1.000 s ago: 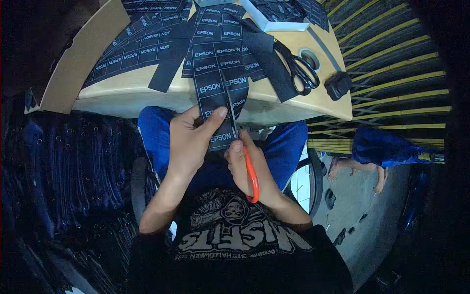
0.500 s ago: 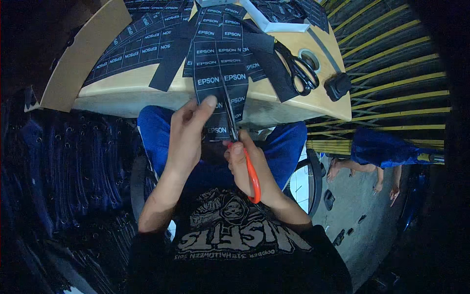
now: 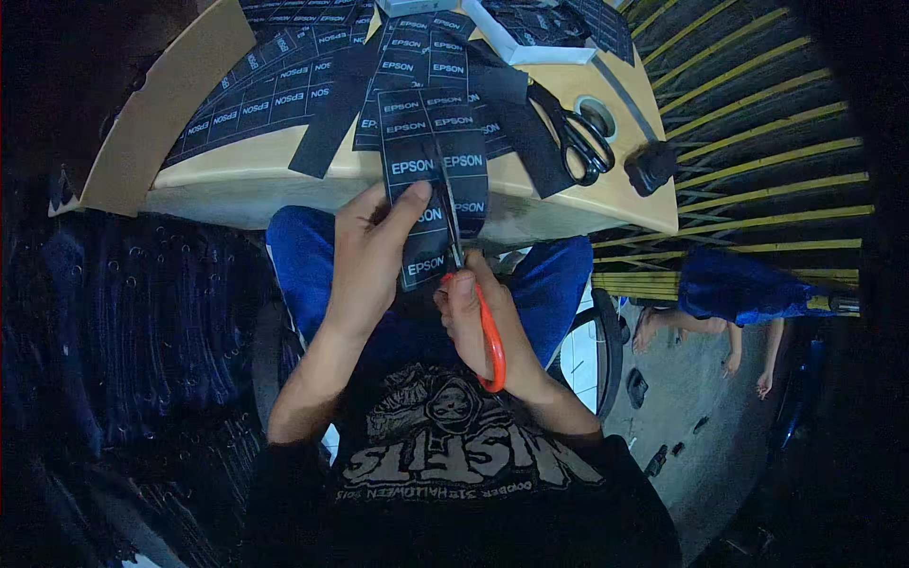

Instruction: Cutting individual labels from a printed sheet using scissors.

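Note:
I hold a black strip with white printed labels in a grid (image 3: 405,180) over my lap, in front of the table's near edge. My left hand (image 3: 371,246) pinches its left side, thumb on top and fingers underneath. My right hand (image 3: 478,317) is closed round the red-handled scissors (image 3: 494,350). Their blades point away from me and lie along the strip's middle, between its two columns of labels. The part right of the blades hangs a little apart and curves downward. How far the blades are spread I cannot tell.
On the pale wooden table (image 3: 256,170) lie more printed black sheets (image 3: 275,99), plain black strips (image 3: 327,133), black-handled scissors (image 3: 585,151), a white open box (image 3: 530,52) and a small black object (image 3: 650,168). Cardboard (image 3: 156,114) stands left. Another person's hand (image 3: 732,363) shows right, near a yellow-slatted gate (image 3: 757,151).
The printed strip has shifted slightly right and toward me, and its right part has swung outward from the blades. My left hand moved a little right with it. The right hand stays nearly in place.

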Tool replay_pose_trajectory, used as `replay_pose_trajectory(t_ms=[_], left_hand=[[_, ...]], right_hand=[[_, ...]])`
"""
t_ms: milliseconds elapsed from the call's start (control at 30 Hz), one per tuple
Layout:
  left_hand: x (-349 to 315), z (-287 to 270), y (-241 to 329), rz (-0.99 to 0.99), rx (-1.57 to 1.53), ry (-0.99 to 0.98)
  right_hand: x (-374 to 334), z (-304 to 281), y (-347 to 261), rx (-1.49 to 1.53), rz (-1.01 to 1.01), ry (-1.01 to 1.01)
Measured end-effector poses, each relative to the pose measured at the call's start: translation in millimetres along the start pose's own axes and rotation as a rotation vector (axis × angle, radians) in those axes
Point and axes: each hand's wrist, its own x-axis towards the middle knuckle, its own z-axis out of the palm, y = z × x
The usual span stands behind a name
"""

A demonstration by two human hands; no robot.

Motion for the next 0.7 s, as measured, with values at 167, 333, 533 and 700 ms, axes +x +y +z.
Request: replay_pose_trajectory(t_ms=[167,333,533,700], left_hand=[[-2,1,2,-0.018,-0.022,0.014],[-2,2,7,-0.01,0.066,0.005],[7,-6,5,-0.074,0.023,-0.001],[4,4,5,-0.01,0.047,0.005]], right_hand=[[1,-2,0,-0.007,0.005,-0.021],[0,-2,0,0.006,0.008,-0.028],[2,-3,3,-0.038,0.021,-0.03],[0,-2,-4,-0.047,0.011,-0.02]])
